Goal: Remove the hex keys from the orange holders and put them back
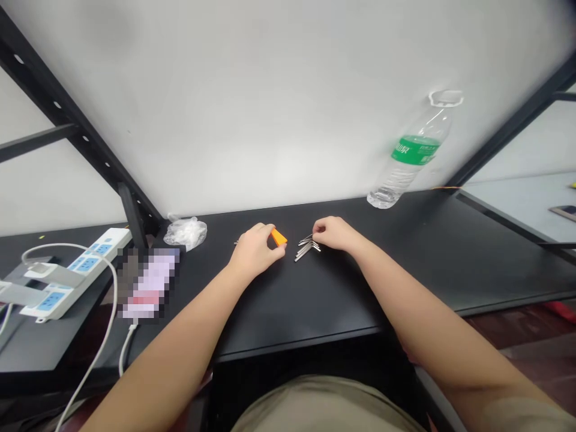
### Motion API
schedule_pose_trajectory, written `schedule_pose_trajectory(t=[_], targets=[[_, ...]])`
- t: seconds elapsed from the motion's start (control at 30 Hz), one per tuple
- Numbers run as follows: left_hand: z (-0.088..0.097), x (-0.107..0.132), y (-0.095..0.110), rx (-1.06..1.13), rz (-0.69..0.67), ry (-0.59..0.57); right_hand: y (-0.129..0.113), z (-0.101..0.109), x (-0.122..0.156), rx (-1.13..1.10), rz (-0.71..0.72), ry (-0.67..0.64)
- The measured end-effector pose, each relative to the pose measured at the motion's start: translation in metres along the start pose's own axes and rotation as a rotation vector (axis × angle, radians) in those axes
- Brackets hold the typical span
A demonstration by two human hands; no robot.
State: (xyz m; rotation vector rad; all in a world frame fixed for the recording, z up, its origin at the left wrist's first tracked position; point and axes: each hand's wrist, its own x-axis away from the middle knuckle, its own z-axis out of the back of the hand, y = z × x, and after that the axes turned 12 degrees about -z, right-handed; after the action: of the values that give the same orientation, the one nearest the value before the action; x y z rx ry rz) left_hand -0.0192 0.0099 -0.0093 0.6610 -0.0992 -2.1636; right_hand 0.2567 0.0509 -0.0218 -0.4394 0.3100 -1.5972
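Grasping one orange piece [278, 237], left grip [258, 247]; right grip [335, 233] pinching at several metal hex keys [305, 250].

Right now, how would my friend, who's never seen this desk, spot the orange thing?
Find the black desk below the pale wall. There, look at the left hand: between its thumb and fingers is a small orange piece. Its bright colour sets it apart from the thin silvery metal rods by the right hand.
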Motion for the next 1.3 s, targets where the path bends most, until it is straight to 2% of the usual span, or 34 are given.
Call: schedule_pose_trajectory(t=[0.3,0.47,0.63,0.83,1.03,1.3], targets=[[0.000,0.000,-0.001,-0.009,-0.009,0.003,0.000,0.005,0.002,-0.120,-0.054,-0.071],[-0.001,0.000,-0.001,-0.011,-0.017,0.002,0.004,0.004,-0.008,-0.037,-0.108,-0.018],[-0.002,-0.001,-0.001,-0.015,-0.006,0.000,0.010,0.004,-0.012,0.033,-0.037,0.029],[-0.002,0.000,-0.002,-0.020,-0.002,0.005,0.015,0.004,-0.008,-0.003,0.235,-0.066],[0.000,0.000,-0.002,-0.016,0.004,0.008,0.018,0.002,-0.010,-0.046,0.237,-0.078],[0.001,0.000,-0.002,-0.015,0.009,0.016,0.018,0.005,-0.008,0.024,0.340,-0.092]])
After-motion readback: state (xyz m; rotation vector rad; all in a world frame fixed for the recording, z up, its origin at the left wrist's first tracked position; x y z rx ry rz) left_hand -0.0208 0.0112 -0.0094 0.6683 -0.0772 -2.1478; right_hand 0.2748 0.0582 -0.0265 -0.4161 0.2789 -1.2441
